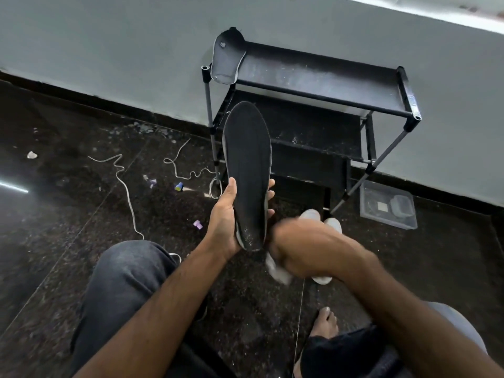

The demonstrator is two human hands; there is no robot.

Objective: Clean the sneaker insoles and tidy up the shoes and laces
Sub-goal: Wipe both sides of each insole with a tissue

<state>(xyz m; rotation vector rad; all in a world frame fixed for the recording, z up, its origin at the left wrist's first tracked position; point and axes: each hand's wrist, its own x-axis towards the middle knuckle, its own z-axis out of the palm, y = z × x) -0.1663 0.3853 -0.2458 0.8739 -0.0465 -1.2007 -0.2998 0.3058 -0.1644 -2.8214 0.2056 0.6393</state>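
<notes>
Left hand point(227, 214) grips unmarked black insole point(246, 170) upright

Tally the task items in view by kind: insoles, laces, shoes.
Insoles: 2, one held in the left hand, one leaning on the rack
Laces: 2, loose on the floor
Shoes: 1 white shoe, mostly hidden behind the blurred right hand
Total: 5

I've got one insole point(246, 170) up in front of the rack point(327, 105), another insole point(226, 61) on its top-left corner, laces point(128, 192) on the floor point(68, 214) left, probably sneakers point(331, 225) behind my right hand point(294, 246).
</notes>
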